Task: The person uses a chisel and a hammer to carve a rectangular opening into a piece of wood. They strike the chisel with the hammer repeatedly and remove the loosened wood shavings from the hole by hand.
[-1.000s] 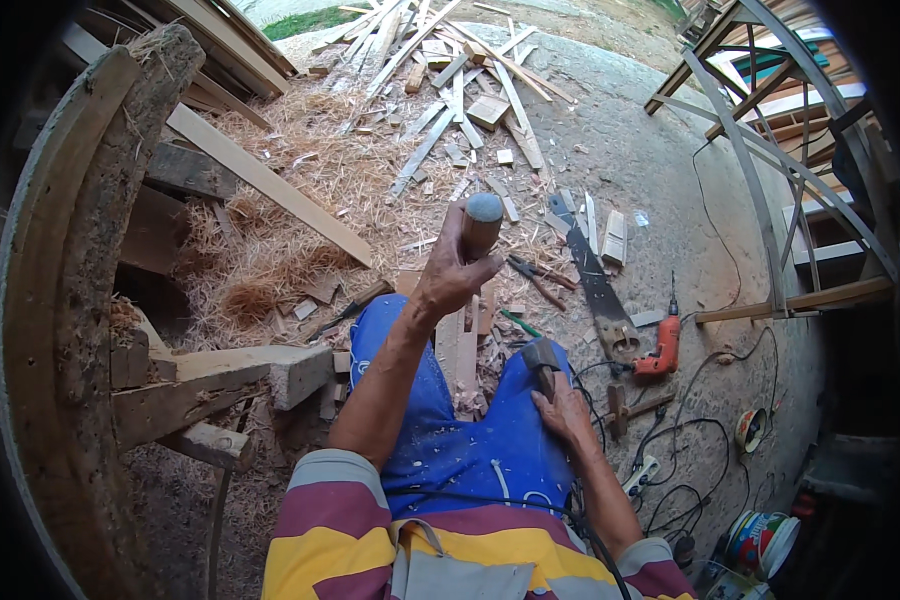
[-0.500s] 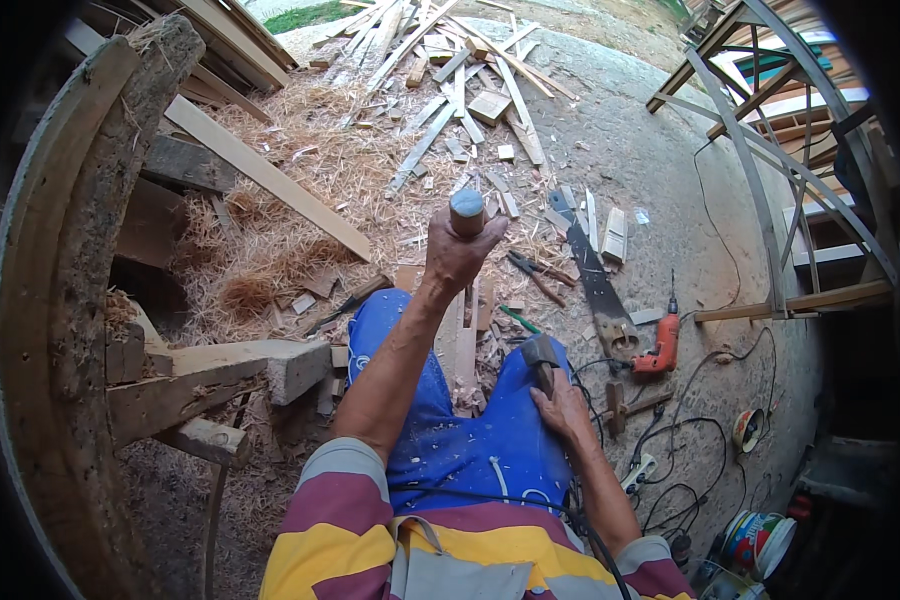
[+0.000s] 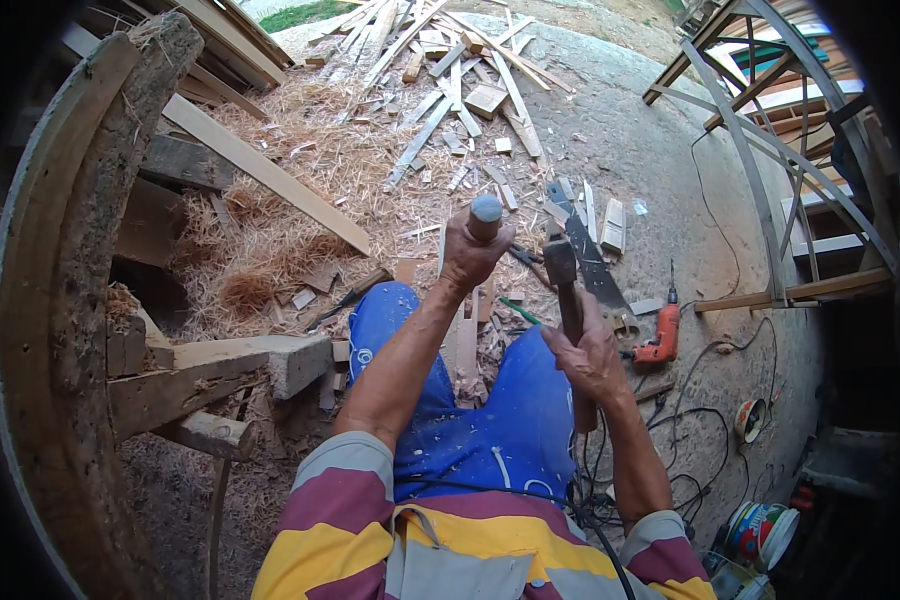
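My left hand (image 3: 473, 255) is closed around a thick round wooden handle (image 3: 486, 212) with a pale blue-grey end, held upright between my knees. What lies below that fist is mostly hidden. A hammer (image 3: 567, 300) with a dark metal head and a wooden handle is gripped in my right hand (image 3: 592, 350), its head raised above my right thigh. Beneath my hands, a pale strip of wood (image 3: 464, 352) lies between my blue-trousered legs, partly covered by my left arm. A green pencil-like stick (image 3: 520, 311) rests near my right knee.
Beyond my right knee lie a handsaw (image 3: 595, 265), pliers (image 3: 528, 262) and an orange drill (image 3: 660, 338) among black cables. Wood offcuts (image 3: 460, 95) and shavings (image 3: 260, 260) cover the ground ahead. Timber beams (image 3: 210, 380) stand at left, a metal frame (image 3: 760, 180) at right.
My right hand has lifted the hammer from my right thigh and turned it more upright. My left hand with the wooden handle has shifted slightly right and nearer.
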A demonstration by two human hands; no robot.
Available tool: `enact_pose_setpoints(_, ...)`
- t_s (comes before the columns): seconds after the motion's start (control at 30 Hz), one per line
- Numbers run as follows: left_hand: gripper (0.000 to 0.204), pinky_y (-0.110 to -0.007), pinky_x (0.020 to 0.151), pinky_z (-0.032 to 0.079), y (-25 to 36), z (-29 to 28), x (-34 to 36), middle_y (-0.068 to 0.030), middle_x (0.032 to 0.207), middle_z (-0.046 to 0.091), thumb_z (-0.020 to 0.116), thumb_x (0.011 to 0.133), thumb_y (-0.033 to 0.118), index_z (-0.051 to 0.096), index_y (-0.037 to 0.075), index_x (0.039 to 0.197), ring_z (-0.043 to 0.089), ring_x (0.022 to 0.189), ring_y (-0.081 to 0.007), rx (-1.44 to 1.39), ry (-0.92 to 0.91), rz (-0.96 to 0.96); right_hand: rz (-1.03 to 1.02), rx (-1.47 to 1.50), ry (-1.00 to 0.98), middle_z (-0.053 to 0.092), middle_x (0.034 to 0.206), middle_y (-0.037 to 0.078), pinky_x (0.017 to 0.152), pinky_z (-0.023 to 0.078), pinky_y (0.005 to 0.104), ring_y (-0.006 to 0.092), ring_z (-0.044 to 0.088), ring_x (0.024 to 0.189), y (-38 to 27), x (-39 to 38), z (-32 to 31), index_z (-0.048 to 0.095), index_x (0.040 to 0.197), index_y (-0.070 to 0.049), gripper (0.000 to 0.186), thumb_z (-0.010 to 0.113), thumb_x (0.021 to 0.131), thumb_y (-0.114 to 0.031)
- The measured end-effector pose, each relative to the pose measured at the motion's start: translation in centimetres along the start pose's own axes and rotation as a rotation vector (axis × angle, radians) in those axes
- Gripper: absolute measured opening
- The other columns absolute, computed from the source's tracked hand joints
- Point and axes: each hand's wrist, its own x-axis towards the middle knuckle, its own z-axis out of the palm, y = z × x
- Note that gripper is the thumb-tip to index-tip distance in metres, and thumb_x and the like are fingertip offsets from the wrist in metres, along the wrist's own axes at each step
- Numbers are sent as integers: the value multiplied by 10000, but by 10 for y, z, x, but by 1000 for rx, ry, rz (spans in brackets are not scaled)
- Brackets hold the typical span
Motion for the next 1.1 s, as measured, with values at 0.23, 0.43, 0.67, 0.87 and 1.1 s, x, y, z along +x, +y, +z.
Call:
enact_pose_setpoints(0.23, 144, -280, 645, 515, -3, -5, -5, -8, 787, 659, 767, 798, 90, 647, 51, 868, 620, 706, -105, 10, -28, 12, -672, -187, 478, 632, 793, 134, 567, 538, 370, 261, 684, 654, -119, 26, -36, 425, 1228, -27, 411, 657, 890, 7)
enact_pose_setpoints(0.43, 237, -392, 836, 536, 23, 10, -30, -100, 955, 715, 733, 755, 54, 693, 53, 989, 694, 946, -289, 410, 56, 478, -431, -554, -136, 655, 897, 249, 735, 518, 529, 453, 666, 843, -66, 38, -16, 442, 1232, -41, 392, 607, 877, -64)
enact_pose_setpoints(0.67, 133, -248, 590, 499, -6, -30, 18, 27, 679, 629, 759, 795, 70, 637, 44, 749, 595, 631, -53, -98, 84, -15, -510, -129, 134, 661, 857, 179, 684, 519, 405, 322, 669, 736, -86, 20, -23, 486, 1309, -38, 476, 655, 863, -33)
enact_pose_setpoints(0.87, 164, -213, 505, 478, 24, -23, -10, 8, 683, 617, 757, 824, 46, 593, 54, 824, 590, 573, -57, -2, 40, -5, -351, -29, 169, 655, 851, 215, 688, 527, 433, 376, 696, 766, -74, 6, -25, 486, 1302, -33, 471, 661, 865, -49)
enact_pose_setpoints(1.1, 167, -277, 622, 503, -2, -4, -24, 13, 702, 612, 765, 780, 93, 601, 60, 784, 578, 658, -72, 81, 28, 101, -401, -72, 106, 667, 897, 234, 702, 532, 445, 416, 691, 802, -63, 8, -16, 488, 1301, -27, 478, 673, 862, -66)
